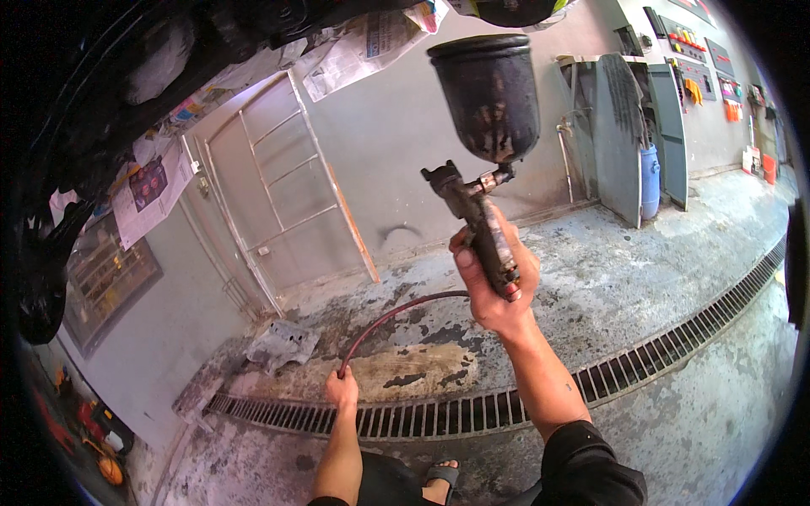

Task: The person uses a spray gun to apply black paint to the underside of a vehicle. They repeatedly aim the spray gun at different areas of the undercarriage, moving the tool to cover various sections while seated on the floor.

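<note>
My right hand [498, 287] grips a dirty dark spray gun [472, 215] held up at centre right, with a black cup [485, 97] on top of it. The gun's nose points up and to the left, toward the dark overhead bodywork [101, 59], which has newspaper sheets [152, 185] attached. My left hand [342, 386] is closed round a dark red hose [390, 314] low in the centre, which curves up to the right and disappears behind my right hand.
A metal ladder-like frame [316, 156] leans on the wall. A metal cabinet [612, 169] and blue barrel [650, 185] stand at right, near tool boards [682, 42]. A drain grate [304, 415] crosses the stained floor; machinery [101, 430] sits lower left.
</note>
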Motion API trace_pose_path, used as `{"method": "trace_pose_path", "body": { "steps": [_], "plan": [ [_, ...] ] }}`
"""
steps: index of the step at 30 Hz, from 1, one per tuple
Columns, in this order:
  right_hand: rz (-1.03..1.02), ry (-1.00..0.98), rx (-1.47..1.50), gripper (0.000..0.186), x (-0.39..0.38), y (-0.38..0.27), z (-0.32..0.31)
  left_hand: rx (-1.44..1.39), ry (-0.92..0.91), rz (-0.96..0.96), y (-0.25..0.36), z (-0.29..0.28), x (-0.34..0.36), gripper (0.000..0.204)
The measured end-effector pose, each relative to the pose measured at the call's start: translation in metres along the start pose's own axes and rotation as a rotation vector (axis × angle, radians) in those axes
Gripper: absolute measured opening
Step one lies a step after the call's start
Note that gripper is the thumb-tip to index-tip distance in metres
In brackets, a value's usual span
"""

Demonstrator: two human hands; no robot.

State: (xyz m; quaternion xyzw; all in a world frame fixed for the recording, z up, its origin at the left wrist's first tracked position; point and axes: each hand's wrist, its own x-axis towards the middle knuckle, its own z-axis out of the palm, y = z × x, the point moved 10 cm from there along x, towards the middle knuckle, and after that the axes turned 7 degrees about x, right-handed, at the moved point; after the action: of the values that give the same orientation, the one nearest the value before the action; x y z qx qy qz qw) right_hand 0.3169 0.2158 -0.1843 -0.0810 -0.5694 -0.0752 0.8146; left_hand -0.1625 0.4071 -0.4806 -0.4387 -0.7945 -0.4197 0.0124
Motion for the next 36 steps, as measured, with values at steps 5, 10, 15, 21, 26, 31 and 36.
{"method": "trace_pose_path", "body": {
  "steps": [5, 10, 15, 21, 26, 31, 36],
  "plan": [
    [0.122, 0.106, 0.011, 0.055, -0.006, 0.019, -0.033, -0.031, -0.034, 0.005, 0.01, -0.003, -0.007, 0.038],
    [0.039, 0.186, -0.056, 0.052, -0.003, 0.01, -0.068, -0.022, -0.02, 0.095, 0.028, 0.0, -0.012, 0.034],
    [-0.015, 0.266, -0.038, 0.05, 0.002, -0.007, -0.09, -0.086, -0.007, 0.17, 0.04, 0.004, -0.02, 0.033],
    [-0.152, 0.268, -0.099, 0.05, 0.012, -0.024, -0.092, -0.088, -0.097, 0.09, 0.04, 0.014, -0.022, 0.034],
    [-0.04, 0.255, -0.113, 0.051, 0.006, -0.009, -0.089, -0.093, -0.079, 0.086, 0.042, 0.011, -0.024, 0.031],
    [0.024, 0.146, -0.183, 0.054, -0.001, -0.011, -0.085, -0.073, -0.082, 0.074, 0.035, 0.012, -0.023, 0.029],
    [-0.05, 0.112, -0.187, 0.054, 0.001, -0.028, -0.086, -0.056, -0.105, 0.089, 0.035, 0.017, -0.023, 0.028]
  ]
}}
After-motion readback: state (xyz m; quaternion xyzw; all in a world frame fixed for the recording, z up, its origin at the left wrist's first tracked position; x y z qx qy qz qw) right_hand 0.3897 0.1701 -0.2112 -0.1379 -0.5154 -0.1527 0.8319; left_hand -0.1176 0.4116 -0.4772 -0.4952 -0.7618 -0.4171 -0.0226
